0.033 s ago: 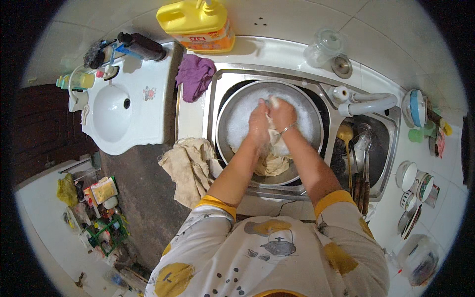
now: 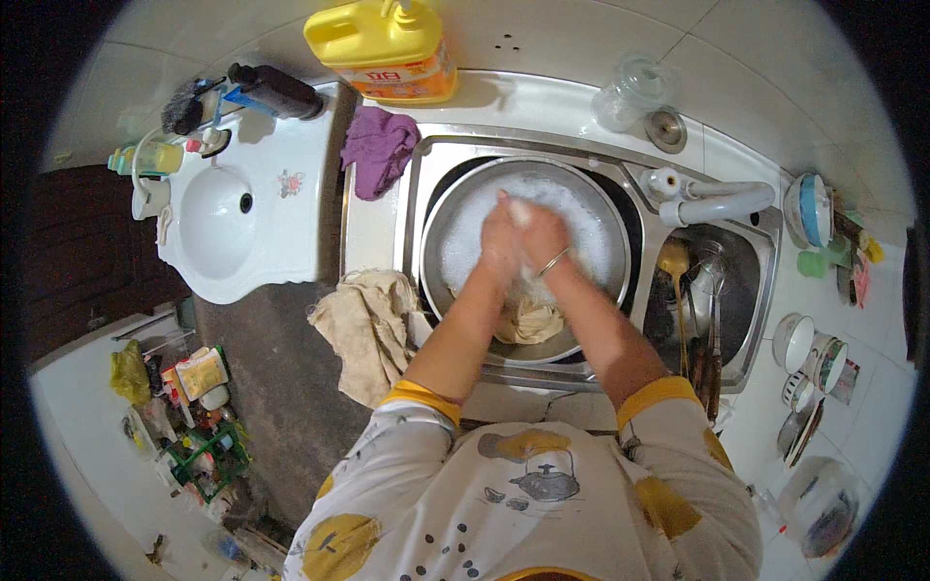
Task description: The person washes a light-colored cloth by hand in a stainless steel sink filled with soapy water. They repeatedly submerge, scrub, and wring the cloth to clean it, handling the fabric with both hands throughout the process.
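Observation:
A wide round metal basin (image 2: pixel 433 254) full of suds (image 2: pixel 463 232) sits in the left bowl of the steel sink. Over its middle, my left hand (image 2: pixel 500 237) and my right hand (image 2: pixel 542 235) are closed and pressed together, slightly blurred. A wet beige cloth (image 2: pixel 531 323) hangs below them into the near side of the basin. Its upper part is gripped between my palms and mostly hidden. A bracelet circles my right wrist. Left of the basin, another beige cloth (image 2: pixel 366 329) lies crumpled over the counter edge.
Behind stand a yellow detergent jug (image 2: pixel 392 58) and a glass jar (image 2: pixel 628 95); a purple cloth (image 2: pixel 378 150) lies at back left. The faucet (image 2: pixel 717 205) is right of the basin, above a bowl holding ladles (image 2: pixel 675 259). Bowls (image 2: pixel 794 344) stand right; a white washbasin (image 2: pixel 276 237) is left.
My hands have come closer together and shifted slightly left. Less of the beige cloth shows between them.

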`<state>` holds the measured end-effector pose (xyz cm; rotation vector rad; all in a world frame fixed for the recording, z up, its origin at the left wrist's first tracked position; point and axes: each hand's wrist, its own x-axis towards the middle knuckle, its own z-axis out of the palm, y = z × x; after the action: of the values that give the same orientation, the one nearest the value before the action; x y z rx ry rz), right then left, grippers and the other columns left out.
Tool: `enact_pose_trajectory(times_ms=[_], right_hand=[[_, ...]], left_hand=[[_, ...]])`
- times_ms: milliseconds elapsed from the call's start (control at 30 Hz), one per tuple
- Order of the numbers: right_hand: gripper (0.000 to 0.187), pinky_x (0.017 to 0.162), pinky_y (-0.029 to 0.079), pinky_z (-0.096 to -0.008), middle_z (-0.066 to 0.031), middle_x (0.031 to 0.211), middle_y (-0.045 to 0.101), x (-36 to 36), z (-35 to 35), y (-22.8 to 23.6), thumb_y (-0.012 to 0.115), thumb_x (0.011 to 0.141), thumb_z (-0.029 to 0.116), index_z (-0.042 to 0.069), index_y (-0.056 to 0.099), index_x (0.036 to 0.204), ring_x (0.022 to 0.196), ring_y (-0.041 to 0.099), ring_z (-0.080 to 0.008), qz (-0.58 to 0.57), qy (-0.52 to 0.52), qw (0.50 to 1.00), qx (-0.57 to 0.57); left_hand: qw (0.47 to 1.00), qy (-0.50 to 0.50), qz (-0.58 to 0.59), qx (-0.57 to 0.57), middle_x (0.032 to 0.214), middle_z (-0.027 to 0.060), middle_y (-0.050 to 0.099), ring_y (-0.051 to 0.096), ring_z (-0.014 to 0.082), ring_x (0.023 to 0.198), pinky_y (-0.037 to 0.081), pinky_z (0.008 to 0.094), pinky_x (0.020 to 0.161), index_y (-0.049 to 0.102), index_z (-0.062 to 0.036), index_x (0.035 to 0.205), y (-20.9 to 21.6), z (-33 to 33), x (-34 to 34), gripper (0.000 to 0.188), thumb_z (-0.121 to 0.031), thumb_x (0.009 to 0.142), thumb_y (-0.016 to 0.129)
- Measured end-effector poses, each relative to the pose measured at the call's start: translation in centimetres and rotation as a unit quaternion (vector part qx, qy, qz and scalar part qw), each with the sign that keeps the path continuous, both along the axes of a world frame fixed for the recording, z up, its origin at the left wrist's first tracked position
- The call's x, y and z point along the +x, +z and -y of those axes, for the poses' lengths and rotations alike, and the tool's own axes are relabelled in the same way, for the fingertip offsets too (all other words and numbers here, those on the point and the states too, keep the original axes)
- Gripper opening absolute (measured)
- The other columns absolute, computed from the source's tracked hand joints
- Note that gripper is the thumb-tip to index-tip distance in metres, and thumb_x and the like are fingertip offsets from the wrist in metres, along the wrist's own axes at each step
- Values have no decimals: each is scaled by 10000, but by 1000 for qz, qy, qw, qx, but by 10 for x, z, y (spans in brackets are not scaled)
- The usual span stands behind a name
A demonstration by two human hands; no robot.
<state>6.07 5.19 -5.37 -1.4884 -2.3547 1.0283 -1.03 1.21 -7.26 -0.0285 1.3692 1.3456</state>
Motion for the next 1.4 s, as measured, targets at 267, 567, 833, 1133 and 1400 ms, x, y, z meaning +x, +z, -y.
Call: enact_pose_trajectory(times_ms=[267, 567, 833, 1133, 1400], right_hand=[[302, 583, 462, -417, -163, 715, 596, 2, -10, 11, 543, 754, 379, 83, 592, 716, 658, 585, -327, -5, -54, 998, 22], [356, 655, 469, -402, -158, 807, 616, -4, -38, -19, 549, 753, 397, 50, 600, 817, 717, 589, -347, -91, -115, 985, -88], [308, 724, 447, -393, -224, 809, 587, 29, -18, -68, 594, 737, 302, 18, 602, 855, 793, 564, -356, 43, -18, 998, -44], [277, 653, 464, -421, -173, 812, 604, -13, 36, 39, 547, 765, 285, 56, 563, 920, 735, 576, -351, -112, 44, 993, -14], [293, 631, 460, -420, -173, 823, 597, -5, 12, 12, 487, 792, 310, 46, 586, 869, 724, 570, -351, 19, 22, 1000, 8]], left_hand=[[982, 104, 152, -27, 612, 6, 459, 462, 147, 576, 431, 318, 560, 464, -102, 696, 44, -2, 15, 388, -455, 854, 429], [922, 60, 361, 128, 1072, 135, 537, 513, 287, 985, 391, 397, 882, 461, -9, 1112, 29, 17, -2, 478, -405, 859, 380], [770, -320, -532, -143, 866, 225, 563, 542, 349, 813, 431, 406, 717, 557, 4, 865, -48, 27, -41, 285, -219, 696, 609], [900, 198, 382, 68, 822, 105, 583, 552, 227, 741, 445, 359, 703, 562, -57, 908, -91, 22, -43, 424, -389, 886, 300], [995, -63, 10, 83, 721, 53, 553, 507, 165, 634, 436, 316, 609, 514, -84, 742, 24, 12, -11, 437, -454, 885, 328]])
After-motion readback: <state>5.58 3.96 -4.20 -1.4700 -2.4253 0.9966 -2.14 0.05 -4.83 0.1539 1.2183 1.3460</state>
